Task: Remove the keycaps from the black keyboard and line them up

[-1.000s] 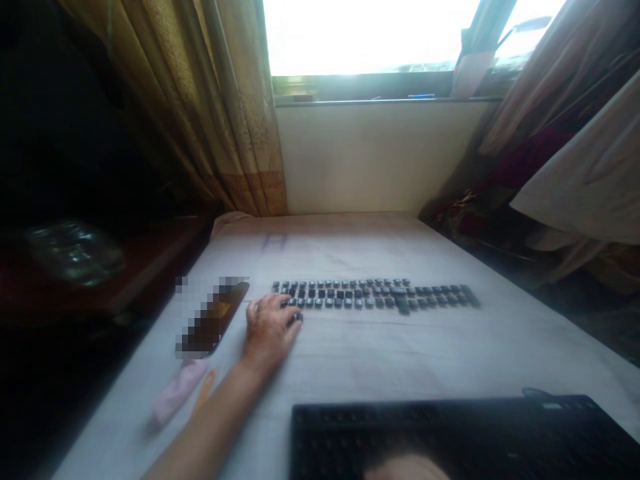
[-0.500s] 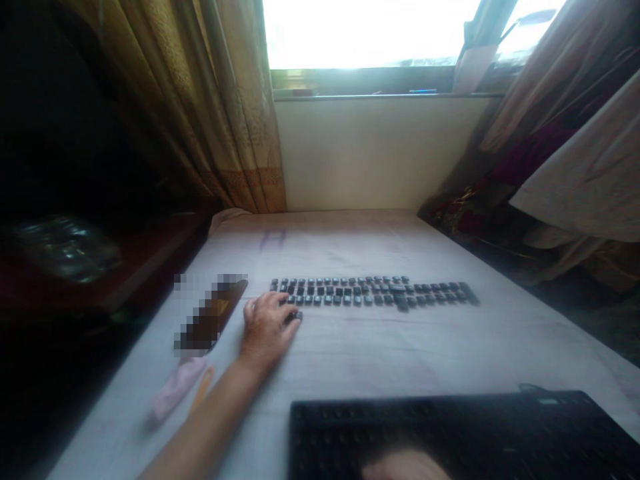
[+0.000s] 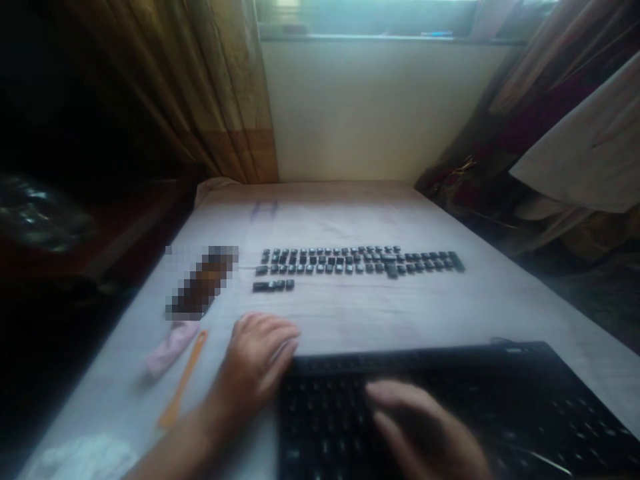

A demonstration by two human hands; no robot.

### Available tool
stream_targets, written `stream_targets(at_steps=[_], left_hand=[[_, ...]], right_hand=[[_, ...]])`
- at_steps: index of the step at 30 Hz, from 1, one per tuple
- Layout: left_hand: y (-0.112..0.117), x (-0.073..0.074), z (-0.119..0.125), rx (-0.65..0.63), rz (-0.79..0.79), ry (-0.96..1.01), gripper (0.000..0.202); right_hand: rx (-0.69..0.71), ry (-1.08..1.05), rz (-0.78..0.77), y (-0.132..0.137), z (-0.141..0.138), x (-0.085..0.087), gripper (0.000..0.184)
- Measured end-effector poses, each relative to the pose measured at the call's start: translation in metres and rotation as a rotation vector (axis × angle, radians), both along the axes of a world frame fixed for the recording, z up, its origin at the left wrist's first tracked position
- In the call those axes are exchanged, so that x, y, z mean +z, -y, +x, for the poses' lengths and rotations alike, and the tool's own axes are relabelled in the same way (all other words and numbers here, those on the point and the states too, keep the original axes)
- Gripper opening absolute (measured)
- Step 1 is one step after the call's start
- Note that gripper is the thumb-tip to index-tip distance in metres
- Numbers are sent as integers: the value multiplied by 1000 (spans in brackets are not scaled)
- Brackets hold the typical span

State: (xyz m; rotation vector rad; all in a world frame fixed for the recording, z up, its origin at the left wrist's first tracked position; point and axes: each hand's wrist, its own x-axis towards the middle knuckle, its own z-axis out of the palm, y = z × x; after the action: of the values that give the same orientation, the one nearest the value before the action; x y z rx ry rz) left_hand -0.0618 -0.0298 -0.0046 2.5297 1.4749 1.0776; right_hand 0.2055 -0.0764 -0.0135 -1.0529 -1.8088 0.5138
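My left hand (image 3: 260, 357) is low over the white cloth, at the upper left corner of a black computer keyboard (image 3: 450, 357). Its fingers are loosely bent, a narrow gap parts them from the thumb, and I see nothing in it. Over the middle of the keyboard is my right hand (image 3: 430, 427), blurred, with thumb and forefinger apart and the other fingers hidden. Loose black keycaps (image 3: 330, 261) lie in rows beyond the keyboard. A shorter row of keycaps (image 3: 273, 286) sits nearer me on the left.
An orange flat-ended tool (image 3: 184, 380) and a pink rolled cloth (image 3: 170, 348) lie left of my left arm. Behind them is a dark, pixelated object (image 3: 203, 283). A wall (image 3: 390, 110), a curtain (image 3: 235, 100) and hanging clothes (image 3: 585, 147) border the cloth-covered surface.
My left hand has drawn back from the keycaps to the keyboard's corner, uncovering the short row. More of my right hand now shows over the keyboard. The view has tilted down.
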Motion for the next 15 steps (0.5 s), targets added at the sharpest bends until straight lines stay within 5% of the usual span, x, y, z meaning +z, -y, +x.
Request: stream_targets(at_steps=[6,15], left_hand=[[39,-10,4,-18,-129,66,24],[47,-22,5,19,-226,54,27]], right_hand=[[-9,46,-83,1,-2,14,13],[45,200,-87,1,7,23,13]])
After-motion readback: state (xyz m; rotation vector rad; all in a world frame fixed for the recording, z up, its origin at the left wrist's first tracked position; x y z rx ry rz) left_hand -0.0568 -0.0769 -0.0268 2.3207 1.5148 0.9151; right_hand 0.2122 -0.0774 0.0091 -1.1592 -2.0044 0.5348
